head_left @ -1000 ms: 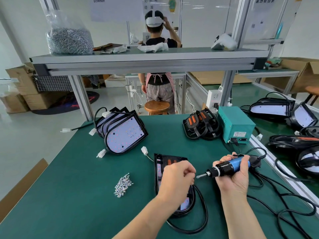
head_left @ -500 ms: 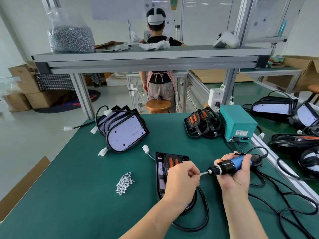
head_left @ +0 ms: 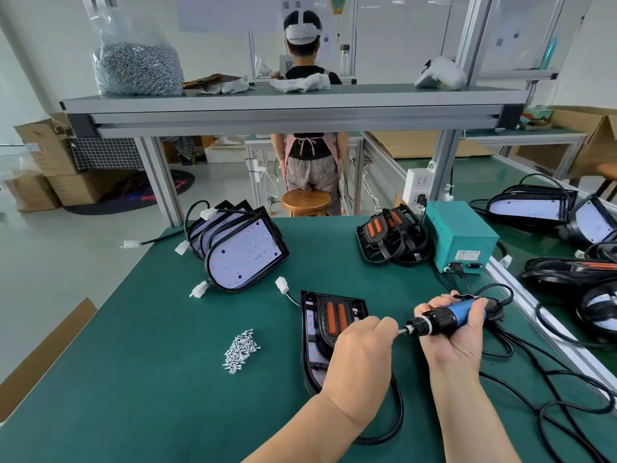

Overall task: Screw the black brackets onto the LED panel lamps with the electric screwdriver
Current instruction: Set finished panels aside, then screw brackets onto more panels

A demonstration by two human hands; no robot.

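LED panel lamp [head_left: 312, 332] lies flat on the green counter [head_left: 133, 379], near its front edge, centre-right; black D-shaped housing, black bracket [head_left: 334, 320] with two orange slots on top, black cable looping out behind the wrist. Left hand [head_left: 359, 354] rests over the lamp's right half, fingers curled in a loose fist at the driver tip; whether they pinch a screw cannot be told. Right hand [head_left: 449, 334] has its fingers wrapped around the electric screwdriver [head_left: 445, 319], blue body, black chuck, held nearly horizontal, bit pointing left into the left hand. Loose pile of small silvery screws [head_left: 241, 350] sits left of the lamp, apart from it, open matte counter all round it and to the left edge. Stack of bare lamps [head_left: 240, 248] leans at the back left, white faces with red dots, white connectors trailing. Bracketed lamps [head_left: 390, 237] sit back centre, beside a teal metal power box [head_left: 462, 240]. Black cords [head_left: 547, 396] crowd the right side. Aluminium-framed shelf [head_left: 283, 108] overhead carries a clear bag of screws [head_left: 137, 66]. Another person stands beyond, back turned.
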